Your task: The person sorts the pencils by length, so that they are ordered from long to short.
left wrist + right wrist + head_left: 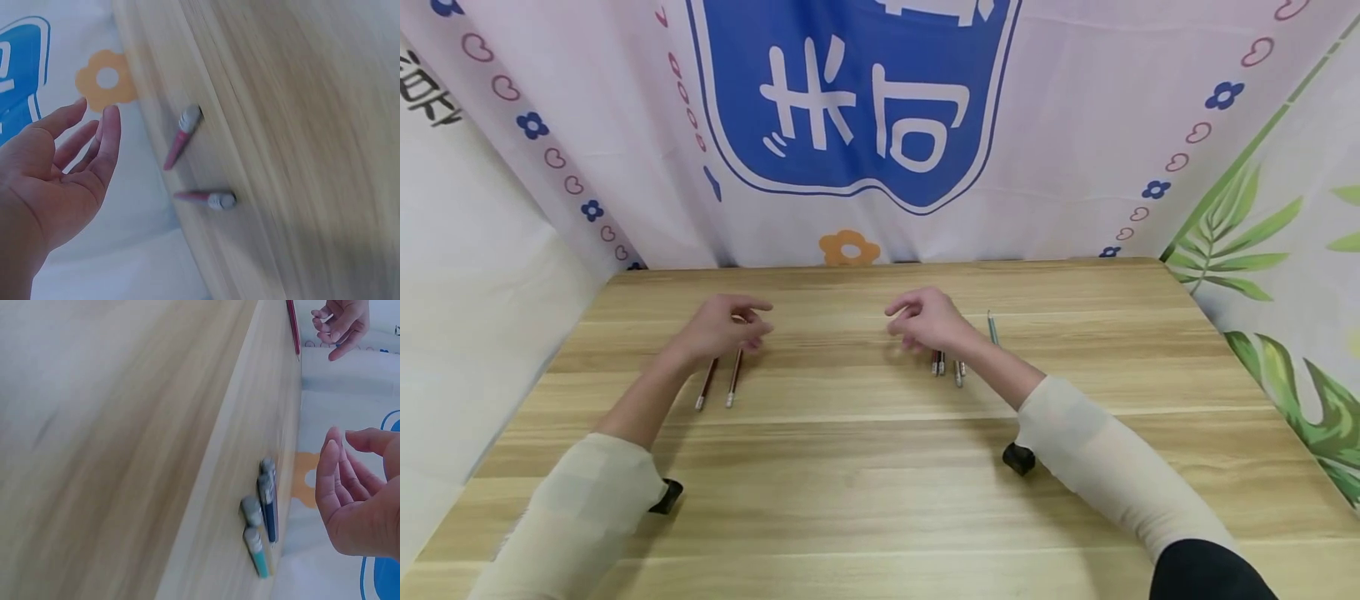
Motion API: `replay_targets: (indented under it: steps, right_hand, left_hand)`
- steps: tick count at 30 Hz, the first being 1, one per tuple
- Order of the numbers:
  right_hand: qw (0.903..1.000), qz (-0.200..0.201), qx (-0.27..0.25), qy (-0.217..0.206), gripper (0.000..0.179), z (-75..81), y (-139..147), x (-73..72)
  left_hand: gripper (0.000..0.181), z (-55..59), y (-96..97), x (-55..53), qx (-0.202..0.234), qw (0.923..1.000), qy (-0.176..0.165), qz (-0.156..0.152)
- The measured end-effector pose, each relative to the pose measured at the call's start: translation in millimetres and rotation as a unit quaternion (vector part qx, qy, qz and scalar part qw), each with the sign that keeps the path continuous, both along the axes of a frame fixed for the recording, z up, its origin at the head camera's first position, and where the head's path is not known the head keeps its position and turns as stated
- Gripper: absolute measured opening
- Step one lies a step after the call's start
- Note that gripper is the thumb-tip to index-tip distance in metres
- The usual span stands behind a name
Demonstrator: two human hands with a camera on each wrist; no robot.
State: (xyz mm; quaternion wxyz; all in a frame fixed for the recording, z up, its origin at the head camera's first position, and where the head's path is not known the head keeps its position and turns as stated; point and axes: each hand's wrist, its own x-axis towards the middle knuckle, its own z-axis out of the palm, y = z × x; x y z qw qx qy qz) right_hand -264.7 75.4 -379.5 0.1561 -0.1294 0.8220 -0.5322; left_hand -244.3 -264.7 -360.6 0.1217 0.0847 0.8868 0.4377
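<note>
Two dark red pencils with pale eraser ends lie side by side on the table below my left hand. That hand hovers over them, fingers loosely bent and holding nothing. In the left wrist view both pencils sit apart from the hand. Several pencils lie grouped under my right hand, partly hidden by it and the wrist. The right hand is raised with loosely bent fingers and nothing between them. A teal pencil shows past the right wrist; dark and teal pencils appear in the right wrist view.
The wood-grain table reaches back to a printed curtain with a blue emblem and an orange flower. A leaf-patterned cloth hangs along the right side. Black wrist devices stick out from both pale sleeves.
</note>
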Motion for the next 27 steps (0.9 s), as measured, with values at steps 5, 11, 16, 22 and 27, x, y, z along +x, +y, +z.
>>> replay_targets:
  steps: [5, 11, 16, 22, 27]
  right_hand:
    - [0.9998, -0.008, 0.001, -0.018, 0.034, -0.3, 11, -0.3]
    - [0.9997, -0.012, -0.001, -0.02, 0.034, 1.2, 23, 0.8]
    - [0.9998, -0.008, 0.0, -0.019, 0.032, 0.1, 33, -0.3]
    - [0.9998, -0.009, 0.012, -0.015, 0.031, 2.9, 44, 1.7]
    - [0.9997, -0.016, 0.011, -0.016, 0.032, 0.4, 52, 0.5]
  left_hand:
    - [0.046, 0.2, 13.0, 0.5, 0.024, 0.9997, -0.008, -0.008]
    - [0.045, -1.1, 29.0, 0.1, 0.033, 0.9992, -0.002, -0.023]
    - [0.043, -2.4, 41.9, -0.2, 0.031, 0.9989, 0.002, -0.034]
    - [0.043, -1.1, 59.3, -0.5, 0.026, 0.9984, -0.006, -0.049]
    - [0.042, -4.1, 72.8, -3.8, 0.026, 0.9975, -0.007, -0.065]
